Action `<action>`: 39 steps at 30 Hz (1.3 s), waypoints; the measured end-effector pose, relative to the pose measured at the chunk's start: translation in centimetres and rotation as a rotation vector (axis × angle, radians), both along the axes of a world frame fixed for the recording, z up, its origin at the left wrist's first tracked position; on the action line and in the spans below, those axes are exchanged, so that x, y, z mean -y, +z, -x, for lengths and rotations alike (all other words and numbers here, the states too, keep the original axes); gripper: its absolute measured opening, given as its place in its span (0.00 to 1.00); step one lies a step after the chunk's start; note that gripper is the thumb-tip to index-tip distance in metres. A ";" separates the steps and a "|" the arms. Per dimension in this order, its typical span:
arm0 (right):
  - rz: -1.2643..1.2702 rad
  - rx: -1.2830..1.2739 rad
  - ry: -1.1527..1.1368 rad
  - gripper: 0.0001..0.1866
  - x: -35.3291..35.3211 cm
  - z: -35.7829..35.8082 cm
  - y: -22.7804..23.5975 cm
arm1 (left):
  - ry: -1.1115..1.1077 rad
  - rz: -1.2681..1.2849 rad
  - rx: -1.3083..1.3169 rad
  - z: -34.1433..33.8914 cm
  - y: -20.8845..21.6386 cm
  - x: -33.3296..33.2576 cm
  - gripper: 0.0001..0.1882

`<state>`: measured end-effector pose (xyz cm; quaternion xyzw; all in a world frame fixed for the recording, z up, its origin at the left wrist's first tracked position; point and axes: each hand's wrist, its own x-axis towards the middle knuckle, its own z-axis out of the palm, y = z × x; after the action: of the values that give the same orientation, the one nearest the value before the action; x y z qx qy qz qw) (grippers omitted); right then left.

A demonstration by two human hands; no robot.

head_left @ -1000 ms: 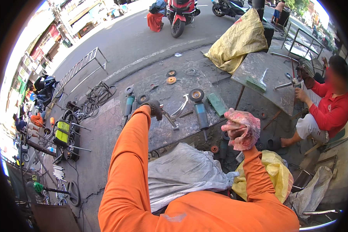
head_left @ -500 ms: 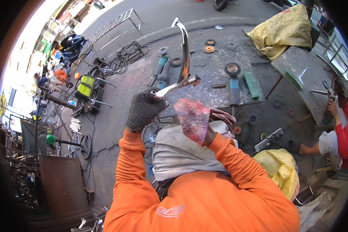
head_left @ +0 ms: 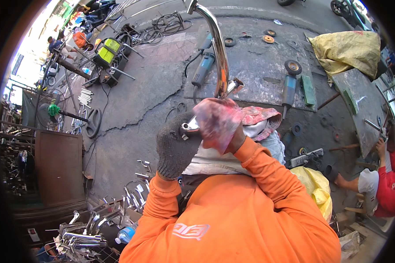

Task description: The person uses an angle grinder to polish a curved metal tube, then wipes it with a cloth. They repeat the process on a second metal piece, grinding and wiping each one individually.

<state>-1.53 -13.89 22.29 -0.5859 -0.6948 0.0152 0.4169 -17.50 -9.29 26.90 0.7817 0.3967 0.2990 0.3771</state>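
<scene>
My left hand (head_left: pixel 176 142), in a dark grey knitted glove, is closed around the lower end of a chrome-plated curved metal bar (head_left: pixel 220 57). The bar rises away from me in a long bend, with a short cross piece at its top. A small stub branches off beside the bend's foot, and a round-holed end pokes out of the glove. My right hand (head_left: pixel 237 139) grips a red-and-pink patterned rag (head_left: pixel 217 122) pressed over the bar's lower part; the rag hides most of its fingers and is blurred.
Angle grinders (head_left: pixel 203 69) lie on a worn board ahead, another grinder (head_left: pixel 289 87) near a green block (head_left: pixel 308 90). A yellow sack (head_left: pixel 346 52) stands far right. At the right edge sits a person in red (head_left: pixel 393 179). Chrome parts (head_left: pixel 83 236) are heaped at lower left, beside a bottle (head_left: pixel 127 233).
The rag in my right hand has come onto the lower part of the bar, where before it was apart from it. The view has shifted, showing the chrome heap more fully.
</scene>
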 end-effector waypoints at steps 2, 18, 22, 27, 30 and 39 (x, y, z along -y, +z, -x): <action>-0.112 -0.086 0.076 0.12 0.3 0.4 -0.8 | 0.034 -0.028 0.048 0.0 0.0 0.8 0.21; 0.349 -0.515 0.483 0.17 4.9 -1.9 -1.3 | 0.089 -0.211 -0.080 0.9 -1.3 3.6 0.23; 0.426 -0.619 0.649 0.20 5.0 -2.6 -1.1 | 0.001 -0.261 -0.121 0.8 -1.4 3.3 0.25; 0.742 -1.176 0.534 0.19 6.5 -2.7 -1.9 | 0.012 -0.229 0.052 0.7 -1.6 3.7 0.28; 0.768 -1.215 0.391 0.19 7.4 -2.7 -2.6 | -0.014 -0.217 0.089 0.4 -2.0 4.2 0.28; 0.406 0.159 0.474 0.21 4.8 -4.0 0.3 | -0.010 -0.175 0.129 0.6 -1.7 4.0 0.25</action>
<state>2.49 -18.65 22.59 -0.4783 -0.8251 0.2043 0.2208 -18.07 -13.29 25.18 0.7927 0.3399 0.3804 0.3338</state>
